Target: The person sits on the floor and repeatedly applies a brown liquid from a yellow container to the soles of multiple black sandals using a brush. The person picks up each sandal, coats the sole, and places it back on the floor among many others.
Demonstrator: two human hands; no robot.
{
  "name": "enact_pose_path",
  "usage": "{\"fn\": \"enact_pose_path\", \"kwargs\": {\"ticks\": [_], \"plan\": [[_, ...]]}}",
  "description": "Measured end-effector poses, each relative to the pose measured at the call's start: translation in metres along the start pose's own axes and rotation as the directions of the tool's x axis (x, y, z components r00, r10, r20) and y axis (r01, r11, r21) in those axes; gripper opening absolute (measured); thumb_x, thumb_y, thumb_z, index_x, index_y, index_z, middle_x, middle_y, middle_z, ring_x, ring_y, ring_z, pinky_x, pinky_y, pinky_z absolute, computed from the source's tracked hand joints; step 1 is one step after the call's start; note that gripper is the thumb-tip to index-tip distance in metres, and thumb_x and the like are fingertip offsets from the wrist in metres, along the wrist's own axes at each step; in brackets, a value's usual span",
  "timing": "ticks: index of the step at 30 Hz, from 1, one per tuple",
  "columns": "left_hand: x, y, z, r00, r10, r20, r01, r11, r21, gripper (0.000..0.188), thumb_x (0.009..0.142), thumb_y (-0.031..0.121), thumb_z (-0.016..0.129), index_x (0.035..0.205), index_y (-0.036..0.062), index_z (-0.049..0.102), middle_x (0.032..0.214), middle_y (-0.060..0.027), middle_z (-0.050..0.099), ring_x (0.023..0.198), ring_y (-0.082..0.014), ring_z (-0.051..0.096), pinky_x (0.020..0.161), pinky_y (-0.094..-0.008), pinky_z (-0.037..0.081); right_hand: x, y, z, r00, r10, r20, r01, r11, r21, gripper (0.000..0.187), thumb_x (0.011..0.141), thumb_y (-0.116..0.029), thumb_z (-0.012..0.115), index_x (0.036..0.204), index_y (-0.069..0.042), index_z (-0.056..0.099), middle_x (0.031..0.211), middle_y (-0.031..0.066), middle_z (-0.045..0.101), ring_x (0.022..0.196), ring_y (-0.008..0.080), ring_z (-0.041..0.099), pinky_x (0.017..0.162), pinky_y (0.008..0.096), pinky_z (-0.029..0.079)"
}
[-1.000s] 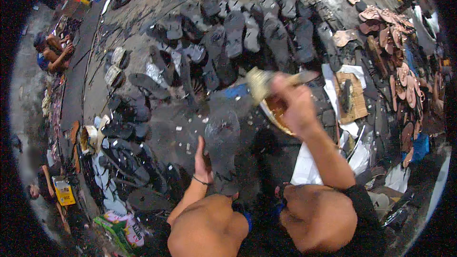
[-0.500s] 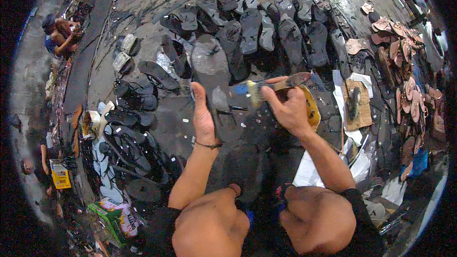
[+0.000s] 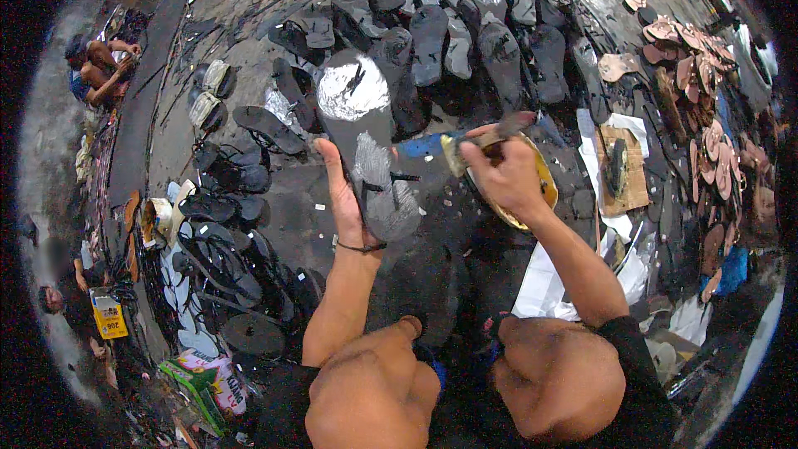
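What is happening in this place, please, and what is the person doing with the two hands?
The person's left hand holds a dark sole, which has shiny, wet-looking patches. The right hand grips a brush, apart from the sole, above a yellow-walled bowl; whether it touches the bowl is unclear. More dark footwear lies in rows beyond, and another person sits at the far left.
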State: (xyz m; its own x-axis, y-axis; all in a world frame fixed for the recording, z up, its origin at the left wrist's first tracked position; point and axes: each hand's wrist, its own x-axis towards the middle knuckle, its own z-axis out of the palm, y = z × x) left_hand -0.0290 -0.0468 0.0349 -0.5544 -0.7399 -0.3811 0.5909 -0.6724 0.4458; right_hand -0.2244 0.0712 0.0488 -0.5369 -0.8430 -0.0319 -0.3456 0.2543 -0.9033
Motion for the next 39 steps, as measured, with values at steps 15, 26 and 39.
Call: {"fn": "enact_pose_path", "kwargs": {"ticks": [15,26,39], "plan": [[-0.011,-0.037,-0.031,0.94,-0.334,-0.074,0.329,0.942,-0.063,0.067,0.097,0.061,0.05,0.123,-0.0001,0.061,0.112,-0.0119,0.069,0.097,-0.0241,0.069,0.087,-0.0389,0.056,-0.052,-0.066,0.043,0.892,-0.182,0.414,0.049,0.949,0.312,0.025,0.089,-0.019,0.075,0.106,-0.001,0.069,0.1,0.006,0.069,0.087,0.0128,0.064,0.08,0.0287,0.052],[0.146,0.043,-0.028,0.888,0.398,0.229,-0.45,0.853,0.262,0.047,0.099,0.02,0.047,0.142,0.0006,0.04,0.137,-0.0099,0.056,0.121,-0.0244,0.056,0.096,-0.0367,0.049,-0.042,0.007,-0.006,0.988,0.145,0.057,-0.156,0.91,0.384,0.026,0.092,-0.013,0.072,0.111,0.003,0.065,0.104,0.0074,0.069,0.094,0.015,0.065,0.086,0.0307,0.051],[-0.243,-0.032,-0.152,0.799,0.584,0.144,0.03,-0.278,0.96,0.022,0.087,0.017,0.072,0.105,0.0046,0.069,0.097,-0.0125,0.071,0.092,-0.0294,0.067,0.085,-0.0399,0.054,-0.058,0.04,-0.063,0.941,-0.069,-0.33,-0.078,0.907,-0.414,0.025,0.095,-0.024,0.068,0.105,-0.001,0.07,0.095,0.0121,0.072,0.087,0.026,0.067,0.079,0.0364,0.052]]}}
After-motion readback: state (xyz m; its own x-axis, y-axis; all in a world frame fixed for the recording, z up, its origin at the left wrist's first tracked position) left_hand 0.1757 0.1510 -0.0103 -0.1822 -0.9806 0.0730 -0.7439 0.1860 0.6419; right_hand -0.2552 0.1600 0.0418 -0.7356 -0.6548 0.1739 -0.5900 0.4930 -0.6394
